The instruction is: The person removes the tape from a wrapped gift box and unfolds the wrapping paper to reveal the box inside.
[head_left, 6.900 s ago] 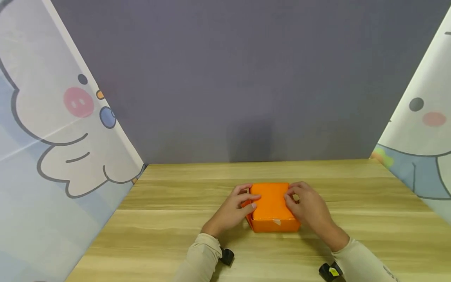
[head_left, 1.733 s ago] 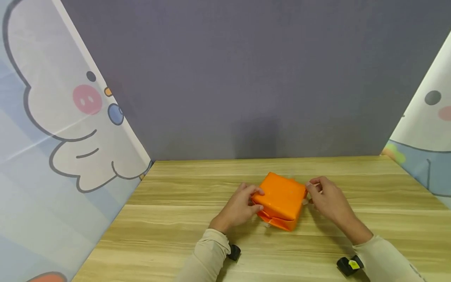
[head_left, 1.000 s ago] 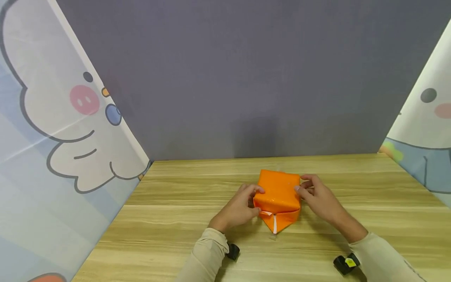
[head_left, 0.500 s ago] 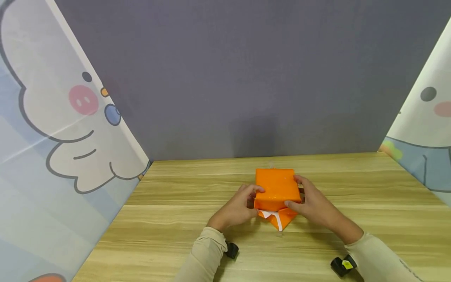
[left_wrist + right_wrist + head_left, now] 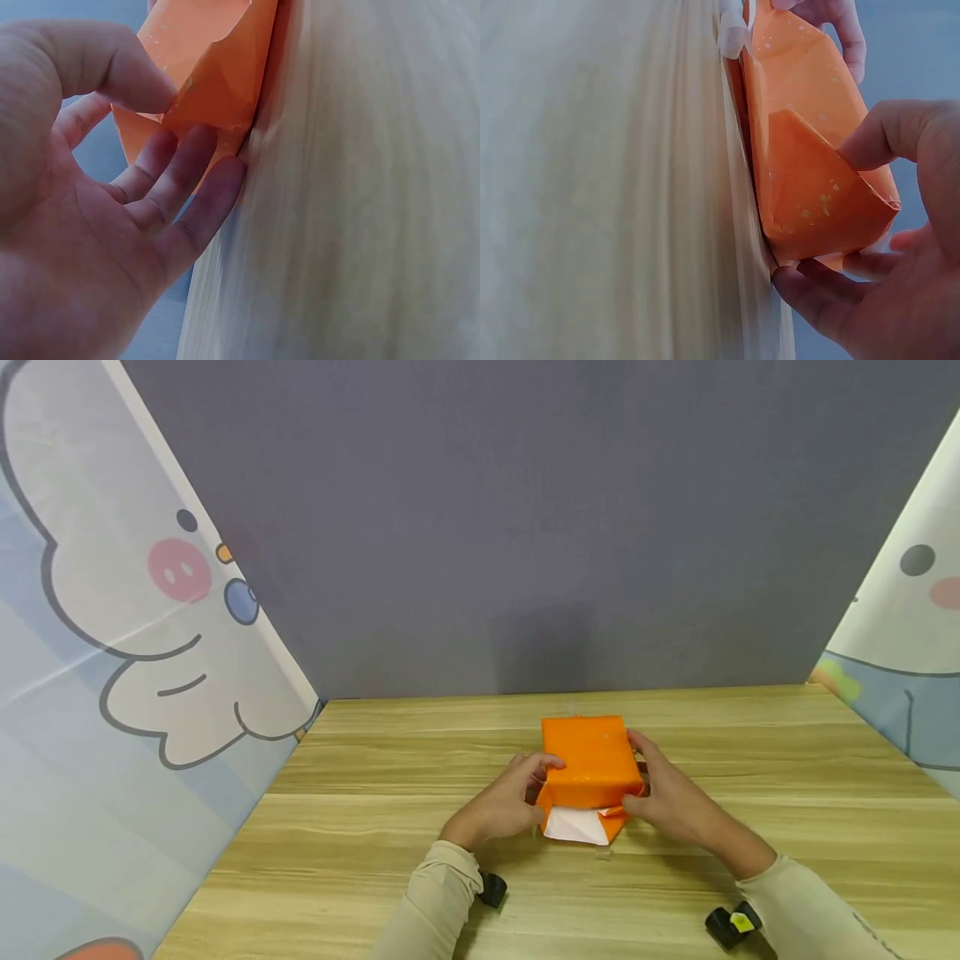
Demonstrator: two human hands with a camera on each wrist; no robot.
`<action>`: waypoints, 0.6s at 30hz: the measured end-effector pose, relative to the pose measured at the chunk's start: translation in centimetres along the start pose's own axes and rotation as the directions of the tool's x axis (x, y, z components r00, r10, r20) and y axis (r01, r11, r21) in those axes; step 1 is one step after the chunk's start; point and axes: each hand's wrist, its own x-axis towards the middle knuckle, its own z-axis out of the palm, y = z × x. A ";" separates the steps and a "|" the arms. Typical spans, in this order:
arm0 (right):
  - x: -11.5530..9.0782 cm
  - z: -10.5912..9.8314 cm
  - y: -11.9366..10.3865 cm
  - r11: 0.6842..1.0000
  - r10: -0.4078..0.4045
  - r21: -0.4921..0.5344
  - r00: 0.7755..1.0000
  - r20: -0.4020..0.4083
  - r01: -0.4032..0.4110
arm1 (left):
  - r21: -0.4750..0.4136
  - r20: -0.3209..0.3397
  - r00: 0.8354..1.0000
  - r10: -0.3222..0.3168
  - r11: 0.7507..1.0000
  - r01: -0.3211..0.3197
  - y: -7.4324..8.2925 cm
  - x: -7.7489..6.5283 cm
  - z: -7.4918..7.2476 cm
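Note:
A box in shiny orange wrapping paper (image 5: pixel 588 752) sits on the table, one side facing me. At that near side the paper lies folded out low, its white inner face (image 5: pixel 576 825) showing. My left hand (image 5: pixel 510 802) holds the box's left side, index finger on the top edge and thumb by the near corner. The right hand (image 5: pixel 671 797) grips the opposite side, its thumb at the near right corner. In the right wrist view that thumb rests on the edge of a folded orange flap (image 5: pixel 814 187). The left wrist view shows the left thumb at a paper crease (image 5: pixel 217 82).
Clear tape (image 5: pixel 603 853) sticks out at the tip of the near flap, and another clear piece (image 5: pixel 572 707) shows behind the box. A dark grey panel (image 5: pixel 525 527) stands at the back of the wooden table (image 5: pixel 360 827), with cartoon-printed sheets (image 5: pixel 120 610) at both sides.
The box has turned from its angled pose to face me squarely. Its near flap has spread from a narrow white seam to a broad white area. The right hand has shifted left along the box.

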 end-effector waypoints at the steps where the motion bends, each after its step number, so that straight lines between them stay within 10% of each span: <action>1: 0.0 0.0 0.0 1.000 -0.003 0.005 1.000 0.008 0.003 | 0.002 0.001 1.000 -0.002 1.000 0.002 0.0 0.0 0.0; 18: -0.2 -1.2 0.4 0.981 0.014 0.190 0.988 0.152 -0.043 | 0.011 0.005 1.000 0.006 1.000 -0.006 0.3 -0.1 0.0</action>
